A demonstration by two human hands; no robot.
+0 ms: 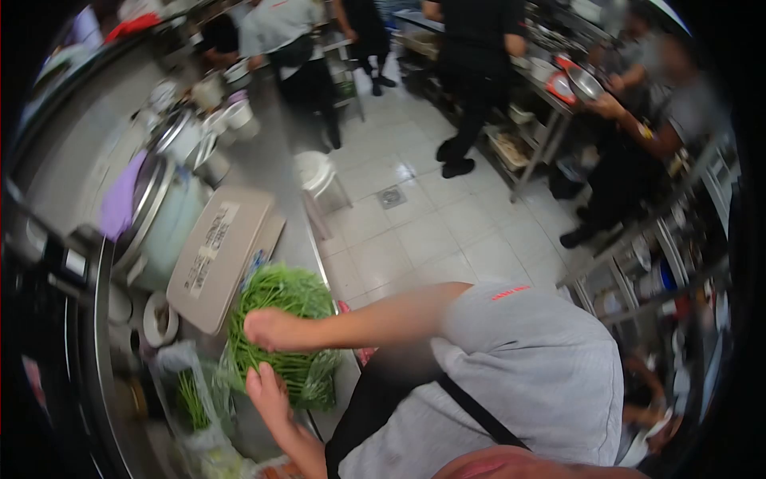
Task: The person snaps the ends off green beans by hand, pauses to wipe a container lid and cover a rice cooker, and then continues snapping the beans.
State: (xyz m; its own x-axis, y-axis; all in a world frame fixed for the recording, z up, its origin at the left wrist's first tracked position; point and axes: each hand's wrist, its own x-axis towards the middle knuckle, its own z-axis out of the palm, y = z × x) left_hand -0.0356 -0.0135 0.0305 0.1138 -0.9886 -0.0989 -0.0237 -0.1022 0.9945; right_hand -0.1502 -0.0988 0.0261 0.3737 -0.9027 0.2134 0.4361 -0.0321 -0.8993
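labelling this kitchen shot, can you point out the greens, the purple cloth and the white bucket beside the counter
Greens (303, 370): head view, on the stems.
Purple cloth (122, 195): head view, on its hanging middle.
White bucket (327, 190): head view, on its side.

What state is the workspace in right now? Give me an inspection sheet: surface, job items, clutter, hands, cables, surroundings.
Surface: metal counter, crowded along its length.
Job items: bunch of long green stems in clear plastic; a second plastic bag beside it holds more green stems.
Clutter: beige labelled lid, large container with a purple cloth draped at its rim.
Hands: right hand curled on the bunch; left hand at its near edge; firmness of grip unclear.
Cables: nothing seen.
Surroundings: tiled floor, white bucket near the counter, several people nearby.
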